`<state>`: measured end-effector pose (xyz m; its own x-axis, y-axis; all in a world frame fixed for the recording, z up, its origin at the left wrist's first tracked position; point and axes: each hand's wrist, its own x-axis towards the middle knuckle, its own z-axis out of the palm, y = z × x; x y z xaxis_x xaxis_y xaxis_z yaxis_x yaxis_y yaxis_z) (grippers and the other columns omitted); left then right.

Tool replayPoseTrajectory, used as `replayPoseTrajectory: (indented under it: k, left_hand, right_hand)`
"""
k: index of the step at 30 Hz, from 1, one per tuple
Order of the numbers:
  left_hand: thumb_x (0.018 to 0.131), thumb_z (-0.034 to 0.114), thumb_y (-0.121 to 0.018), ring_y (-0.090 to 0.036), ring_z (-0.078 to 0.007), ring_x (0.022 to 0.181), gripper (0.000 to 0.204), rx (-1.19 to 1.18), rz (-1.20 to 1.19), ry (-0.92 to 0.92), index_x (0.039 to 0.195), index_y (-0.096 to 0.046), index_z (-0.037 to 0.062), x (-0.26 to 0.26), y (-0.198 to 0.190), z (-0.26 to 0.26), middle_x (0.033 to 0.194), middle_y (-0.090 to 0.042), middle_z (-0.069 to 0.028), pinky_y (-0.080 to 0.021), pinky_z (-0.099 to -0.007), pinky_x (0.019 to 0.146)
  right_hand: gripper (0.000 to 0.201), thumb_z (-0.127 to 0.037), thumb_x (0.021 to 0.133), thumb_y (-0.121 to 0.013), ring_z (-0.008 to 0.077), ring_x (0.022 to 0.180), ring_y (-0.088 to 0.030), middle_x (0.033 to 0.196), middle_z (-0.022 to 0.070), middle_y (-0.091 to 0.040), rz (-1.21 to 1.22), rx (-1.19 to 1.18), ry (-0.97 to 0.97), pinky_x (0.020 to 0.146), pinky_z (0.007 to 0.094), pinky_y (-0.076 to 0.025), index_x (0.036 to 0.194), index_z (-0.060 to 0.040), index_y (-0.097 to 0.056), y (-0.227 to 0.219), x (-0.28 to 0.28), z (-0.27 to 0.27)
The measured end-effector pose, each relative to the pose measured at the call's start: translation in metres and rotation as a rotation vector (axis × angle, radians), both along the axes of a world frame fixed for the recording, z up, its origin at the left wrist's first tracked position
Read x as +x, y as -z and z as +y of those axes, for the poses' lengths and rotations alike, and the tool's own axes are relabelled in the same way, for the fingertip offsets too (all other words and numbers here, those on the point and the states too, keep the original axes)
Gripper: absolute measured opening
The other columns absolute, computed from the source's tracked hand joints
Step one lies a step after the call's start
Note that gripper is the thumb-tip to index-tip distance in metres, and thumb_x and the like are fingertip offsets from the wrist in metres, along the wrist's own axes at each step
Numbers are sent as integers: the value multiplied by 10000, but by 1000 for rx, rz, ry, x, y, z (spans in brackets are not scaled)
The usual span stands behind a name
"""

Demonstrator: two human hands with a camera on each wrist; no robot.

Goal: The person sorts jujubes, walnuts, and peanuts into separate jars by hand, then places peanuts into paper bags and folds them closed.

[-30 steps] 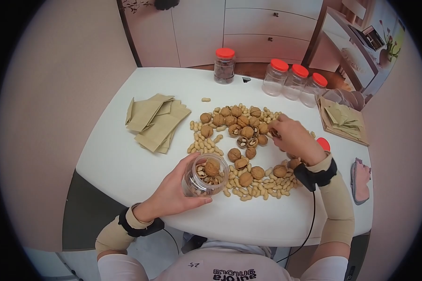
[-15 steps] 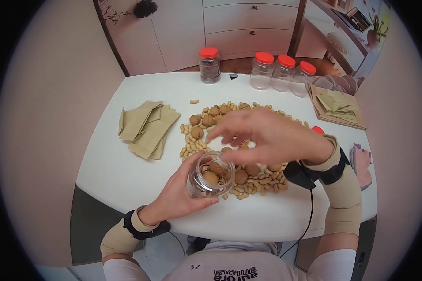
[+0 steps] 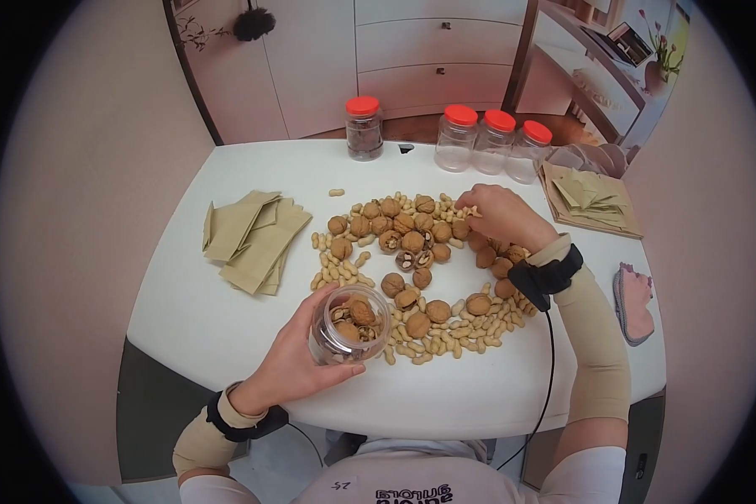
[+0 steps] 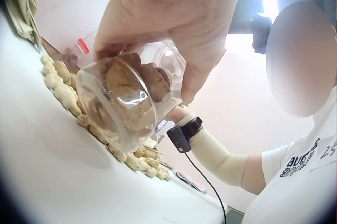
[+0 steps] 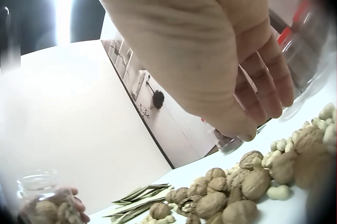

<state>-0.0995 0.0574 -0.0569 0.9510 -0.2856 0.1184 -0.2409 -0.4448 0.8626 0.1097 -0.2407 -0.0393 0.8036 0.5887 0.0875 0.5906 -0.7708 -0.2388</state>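
From my end I saw the left hand (image 3: 290, 361) wrapped round the jar (image 3: 385, 323), which leaned open-mouthed with walnuts inside. Nuts crowded that grip's right side: peanuts (image 3: 334, 270) just beyond the rim, loose walnuts (image 3: 412, 242) among and inside their ring. To its left I had bare table (image 3: 227, 336) out to the edge, and more below it down to the near edge; the paper bags (image 3: 244, 231) lay farther off, beyond it. The right hand (image 3: 506, 215) reached over the ring's far right part, fingers loosely bent and seemingly holding nothing; whether they touched a nut I couldn't tell. A bare strip separated it from three lidded jars (image 3: 457, 134) beyond, and the board (image 3: 630, 231) stood near its right, close to the table's edge.
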Motion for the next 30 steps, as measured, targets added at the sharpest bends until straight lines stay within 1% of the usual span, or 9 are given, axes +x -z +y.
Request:
replayPoseTrajectory:
  k: [3, 5, 9, 12, 19, 21, 25, 27, 30]
  left_hand:
    - [677, 162, -850, -465, -286, 1296, 1003, -8, 8, -11, 1453, -241, -14, 0, 2, 3, 1361, -472, -204, -373, -374, 1091]
    - [675, 163, -852, -465, -286, 1296, 1006, -12, 23, -15, 1454, -241, -13, -1, 4, 4, 1359, -475, -203, -373, -375, 1091]
    - [680, 163, -851, -468, -284, 1294, 1002, -7, 24, -14, 1454, -240, -14, -1, 3, 3, 1360, -475, -205, -374, -375, 1090]
    - [685, 163, -849, -469, -284, 1293, 996, -1, 18, -12, 1451, -241, -20, -1, 7, 5, 1361, -474, -207, -373, -373, 1090]
    - [691, 163, -846, -464, -284, 1296, 986, -25, 32, -19, 1447, -241, -26, -2, 6, 7, 1368, -465, -211, -370, -371, 1093]
    - [693, 162, -845, -463, -284, 1297, 985, -31, 34, -20, 1448, -241, -25, -2, 6, 8, 1370, -462, -211, -370, -371, 1092]
    - [696, 158, -842, -463, -284, 1296, 981, -21, 21, -19, 1449, -240, -23, -1, 9, 9, 1372, -459, -208, -371, -370, 1091]
    - [697, 159, -843, -464, -285, 1295, 981, -26, 24, -17, 1449, -240, -24, 0, 9, 8, 1371, -460, -208, -371, -370, 1091]
    - [697, 162, -844, -465, -285, 1294, 983, -33, 27, -26, 1449, -240, -24, -2, 7, 8, 1368, -463, -208, -371, -370, 1091]
  right_hand:
    - [244, -109, 817, -619, 306, 902, -636, 960, 140, -654, -7, 29, -44, 816, 400, -510, 1038, -39, -692, 8, -5, 8]
    - [231, -123, 813, -635, 292, 911, -637, 953, 114, -645, 58, 60, -176, 805, 394, -509, 1029, -63, -692, 9, -15, 21]
    - [237, -111, 790, -665, 281, 912, -635, 984, 74, -623, 72, -47, -318, 775, 400, -512, 1025, -83, -680, 19, -28, 33]
    - [200, -66, 759, -633, 295, 924, -626, 918, 97, -627, 37, -82, -300, 784, 422, -507, 943, -95, -705, 30, -35, 38]
    - [162, -82, 763, -622, 298, 899, -627, 914, 100, -624, 86, -99, -238, 777, 422, -509, 905, -85, -699, 26, -34, 38]
    - [168, -127, 771, -653, 297, 880, -628, 905, 95, -611, 13, 12, -219, 749, 404, -512, 924, -61, -679, 25, -30, 34]
    - [149, -122, 767, -638, 311, 889, -615, 868, 112, -602, -21, 61, -167, 765, 406, -501, 889, -46, -674, 17, -23, 35]
    - [140, -121, 768, -636, 320, 911, -604, 880, 123, -600, 79, -36, -146, 780, 409, -494, 876, -41, -676, 24, -16, 38]
    - [140, -129, 770, -636, 317, 916, -607, 892, 123, -603, 48, -67, -163, 782, 418, -495, 870, -39, -677, 32, -18, 44]
